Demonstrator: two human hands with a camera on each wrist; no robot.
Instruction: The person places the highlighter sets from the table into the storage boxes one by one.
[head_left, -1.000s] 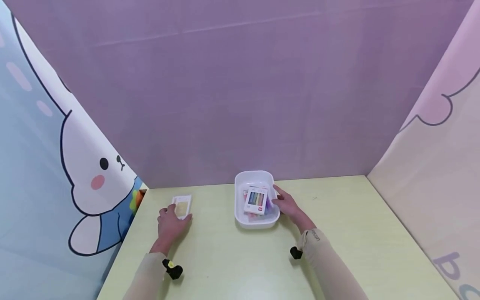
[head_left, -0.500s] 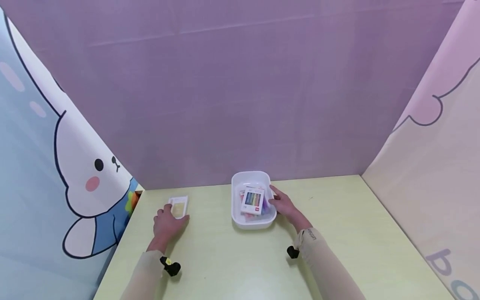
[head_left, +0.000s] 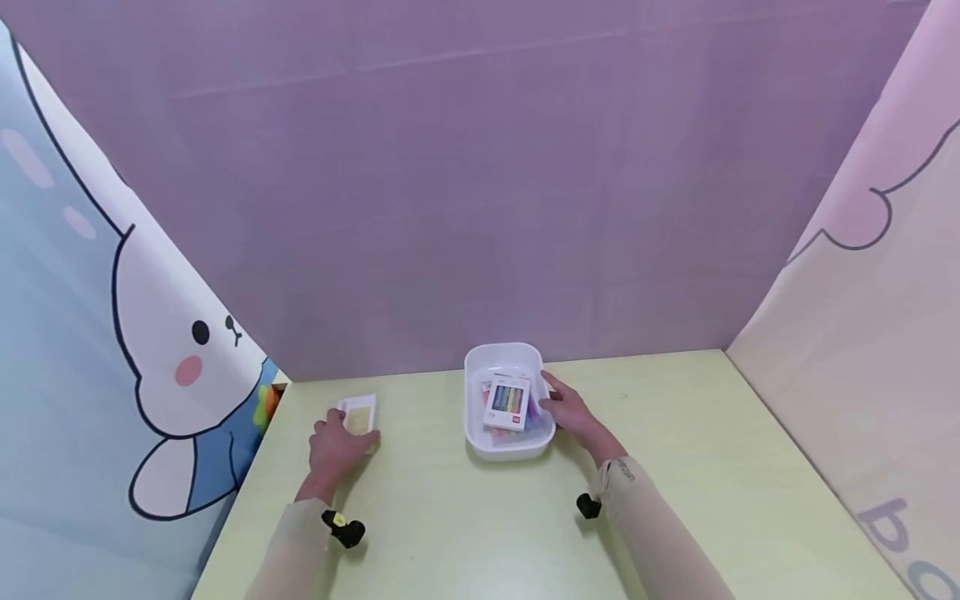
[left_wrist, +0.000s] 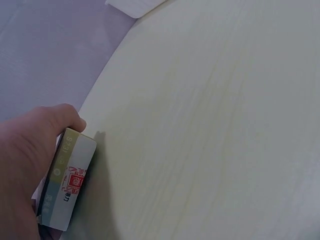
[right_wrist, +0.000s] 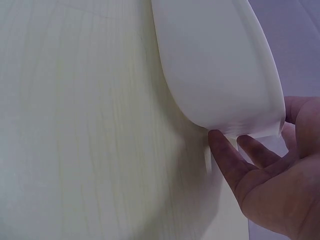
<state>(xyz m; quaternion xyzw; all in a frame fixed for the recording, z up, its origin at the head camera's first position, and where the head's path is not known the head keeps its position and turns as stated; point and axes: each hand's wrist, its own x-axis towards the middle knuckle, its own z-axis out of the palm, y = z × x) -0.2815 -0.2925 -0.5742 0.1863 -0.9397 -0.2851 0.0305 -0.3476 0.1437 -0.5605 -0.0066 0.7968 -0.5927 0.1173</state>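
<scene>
My left hand holds a small, flat white box with a pale yellow panel, fingers on its left side and thumb on its right. In the left wrist view the printed end of this box shows a red stamp-like mark, close over the table. My right hand grips the right rim of a white plastic basin, some fingers against its outer wall. In the basin, a white box with a picture of coloured sticks lies on top of pink and purple packets, partly hidden.
A pale wood-grain table bears both things. A purple cloth wall stands right behind its far edge. Printed cloth panels, one with a cartoon rabbit, close off the left and right sides.
The small box in my left hand has tipped slightly, and more of its near end shows below the thumb. My right hand keeps its place on the basin; the head view has shifted a little.
</scene>
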